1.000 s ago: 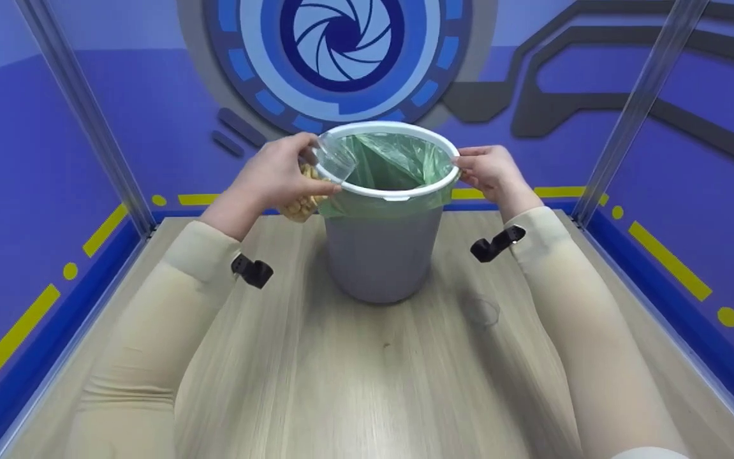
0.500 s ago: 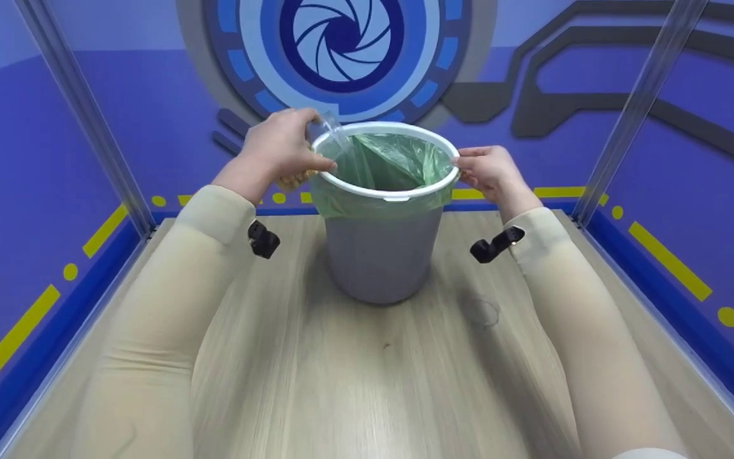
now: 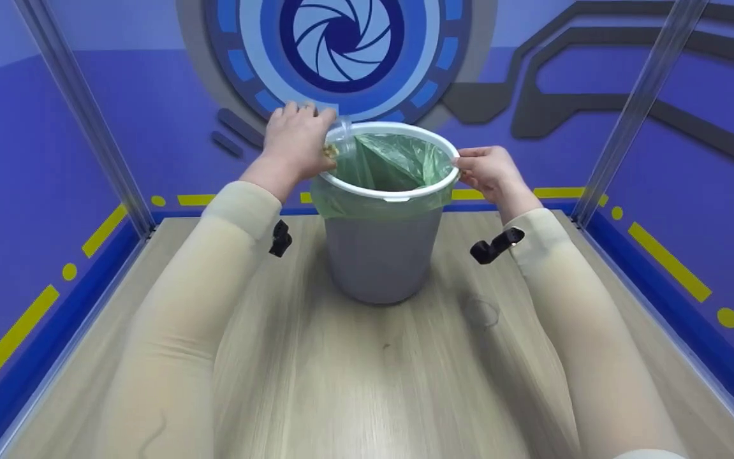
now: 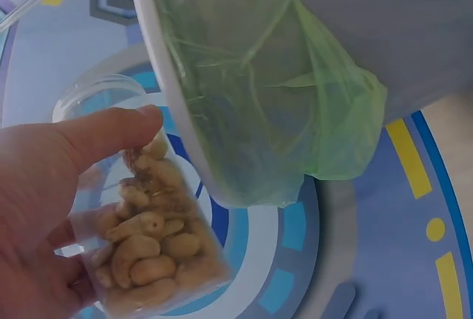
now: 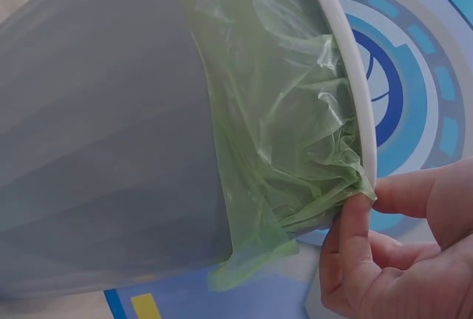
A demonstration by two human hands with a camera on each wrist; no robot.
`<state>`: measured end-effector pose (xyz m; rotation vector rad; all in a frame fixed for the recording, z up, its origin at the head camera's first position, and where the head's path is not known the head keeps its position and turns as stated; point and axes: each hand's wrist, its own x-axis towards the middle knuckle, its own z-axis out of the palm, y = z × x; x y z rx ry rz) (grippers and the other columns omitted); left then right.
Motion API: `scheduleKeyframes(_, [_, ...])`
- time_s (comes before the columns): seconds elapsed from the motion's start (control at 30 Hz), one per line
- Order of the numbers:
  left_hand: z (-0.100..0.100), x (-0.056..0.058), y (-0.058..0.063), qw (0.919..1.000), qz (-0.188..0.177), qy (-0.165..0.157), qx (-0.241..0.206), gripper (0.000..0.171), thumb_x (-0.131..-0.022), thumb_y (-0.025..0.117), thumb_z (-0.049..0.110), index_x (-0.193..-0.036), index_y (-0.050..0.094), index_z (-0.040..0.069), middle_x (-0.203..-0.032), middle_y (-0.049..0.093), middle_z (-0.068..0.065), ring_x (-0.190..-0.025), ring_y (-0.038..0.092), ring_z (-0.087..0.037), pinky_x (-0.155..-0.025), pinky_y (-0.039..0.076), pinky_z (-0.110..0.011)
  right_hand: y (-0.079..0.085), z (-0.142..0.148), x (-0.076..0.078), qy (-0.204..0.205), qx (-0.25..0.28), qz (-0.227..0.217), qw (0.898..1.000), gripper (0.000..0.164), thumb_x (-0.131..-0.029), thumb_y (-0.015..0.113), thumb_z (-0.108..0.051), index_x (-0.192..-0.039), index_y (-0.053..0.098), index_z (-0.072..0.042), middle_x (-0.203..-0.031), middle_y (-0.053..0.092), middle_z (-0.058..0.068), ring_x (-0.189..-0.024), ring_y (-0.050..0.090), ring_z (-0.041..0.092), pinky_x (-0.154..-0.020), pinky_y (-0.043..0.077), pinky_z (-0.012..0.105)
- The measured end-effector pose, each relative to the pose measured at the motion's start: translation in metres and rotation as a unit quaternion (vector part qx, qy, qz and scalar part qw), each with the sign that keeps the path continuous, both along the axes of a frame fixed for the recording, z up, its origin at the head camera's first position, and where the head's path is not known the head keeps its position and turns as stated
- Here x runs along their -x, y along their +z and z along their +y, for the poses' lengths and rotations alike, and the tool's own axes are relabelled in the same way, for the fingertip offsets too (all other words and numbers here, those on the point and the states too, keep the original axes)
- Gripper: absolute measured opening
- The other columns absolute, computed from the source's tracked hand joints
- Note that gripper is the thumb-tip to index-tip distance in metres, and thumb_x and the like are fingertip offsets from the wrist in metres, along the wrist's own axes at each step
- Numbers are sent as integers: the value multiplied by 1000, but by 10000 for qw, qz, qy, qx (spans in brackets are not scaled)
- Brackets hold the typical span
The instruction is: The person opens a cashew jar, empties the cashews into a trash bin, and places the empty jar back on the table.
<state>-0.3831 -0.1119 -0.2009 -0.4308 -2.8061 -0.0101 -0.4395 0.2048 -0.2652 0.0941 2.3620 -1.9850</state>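
Observation:
My left hand (image 3: 296, 137) grips a clear plastic jar of cashews (image 4: 159, 238), thumb on one side and fingers on the other. The jar is tilted at the left side of a grey trash can (image 3: 379, 255), with its uncapped mouth over the rim. Cashews still fill much of the jar in the left wrist view. A green trash bag (image 5: 273, 105) lines the can and folds down outside its white rim (image 3: 398, 194). On the right, my right hand (image 3: 491, 171) pinches the bag at the rim between thumb and fingers.
A clear round lid (image 3: 483, 312) lies on the wooden table (image 3: 367, 382), right of the can. Blue printed panels (image 3: 150, 127) enclose the back and both sides, with metal posts (image 3: 89, 115) at the rear corners.
My left hand has risen and moved right, turning over so its back faces up. The jar has come with it, up to the can's rim. My right hand stays in place.

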Motion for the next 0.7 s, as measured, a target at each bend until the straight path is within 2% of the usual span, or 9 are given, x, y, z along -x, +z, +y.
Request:
scheduleKeyframes(0.17, [4,4,-2,9976,234,10,648,70,-94,71,29,-154,40,13,-151,47,-22,-133,43,-42,-111,37,-55,0,0,0,-7,-15,-13,10000,51,-102,60,-11,-150,47,3,-149,53,19,-103,62,15,-78,57,14])
scheduleKeyframes(0.3, [5,6,-3,9944,390,51,979,66,-97,66,25,-155,38,14,-150,46,-23,-133,42,-42,-111,37,-54,0,-1,0,-15,-61,-18,10000,49,-103,60,-11,-149,50,2,-147,54,19,-103,62,14,-79,56,14])
scheduleKeyframes(0.47, [3,7,-4,9915,487,98,1200,68,-97,68,28,-155,37,15,-151,46,-23,-133,42,-42,-109,38,-53,0,-1,0,-4,-53,-22,10000,50,-103,60,-12,-149,49,2,-148,53,19,-103,61,14,-79,56,14])
scheduleKeyframes(0.7, [3,7,-7,9880,707,2,1370,62,-99,66,30,-153,41,14,-150,47,-23,-131,43,-42,-108,39,-52,-2,-1,2,3,5,61,10000,52,-102,61,-10,-150,47,4,-145,55,18,-101,62,14,-78,56,14])
